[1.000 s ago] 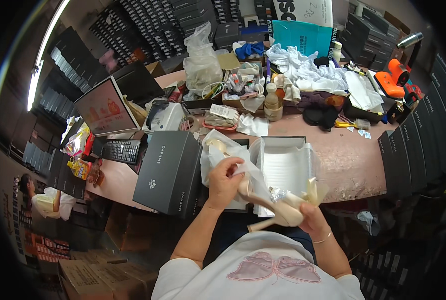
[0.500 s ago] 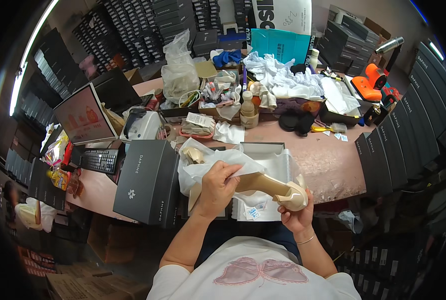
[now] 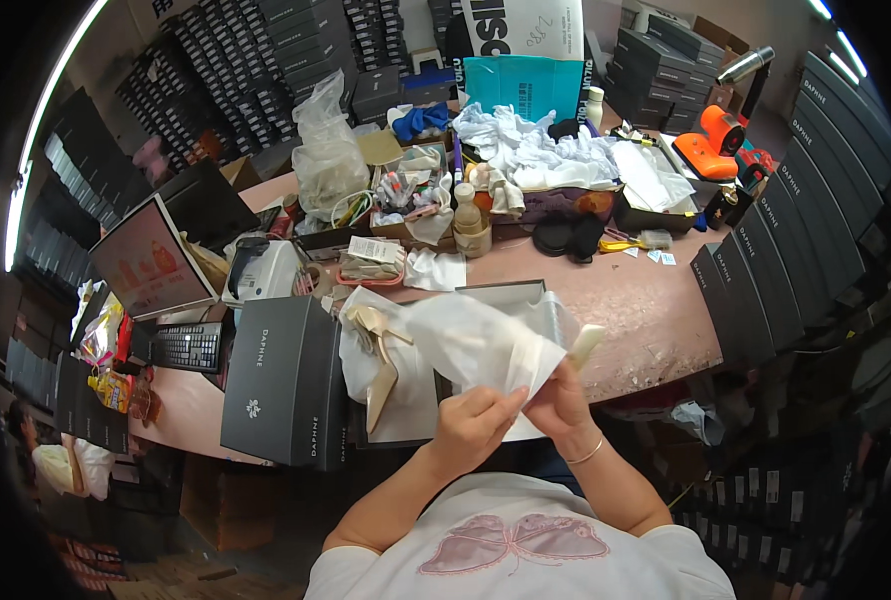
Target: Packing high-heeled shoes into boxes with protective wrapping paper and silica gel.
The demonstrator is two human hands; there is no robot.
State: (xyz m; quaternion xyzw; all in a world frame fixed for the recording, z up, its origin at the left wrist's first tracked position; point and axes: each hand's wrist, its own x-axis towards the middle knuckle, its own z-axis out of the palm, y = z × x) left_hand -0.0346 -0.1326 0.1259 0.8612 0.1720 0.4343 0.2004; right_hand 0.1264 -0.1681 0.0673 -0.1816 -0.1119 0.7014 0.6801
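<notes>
Sheer white tissue paper (image 3: pixel 466 335) hangs in front of me, draped over a beige shoe (image 3: pixel 588 345). Only a pale end of that shoe pokes out beyond the paper on the right. My left hand (image 3: pixel 474 428) pinches the paper's near edge. With fingers closed, my right hand (image 3: pixel 563 405) grips the shoe through or beside the paper; the exact hold is partly hidden. To the left, a beige high-heeled shoe (image 3: pixel 384 385) lies on its side on more white tissue, over an open dark shoebox (image 3: pixel 521 290).
A closed-looking dark shoebox (image 3: pixel 276 380) stands on the pink table (image 3: pixel 656 330) to the left, by a keyboard (image 3: pixel 188 345) and monitor (image 3: pixel 156 258). Farther back are a glue-coloured bottle (image 3: pixel 468 212), piled white cloths (image 3: pixel 536 150) and an orange device (image 3: pixel 708 145). Stacked shoeboxes (image 3: pixel 786 240) line the right.
The tissue has come rightward over the shoe in my right hand, covering most of it. My left hand has moved right and nearer. The other shoe on the left is now uncovered.
</notes>
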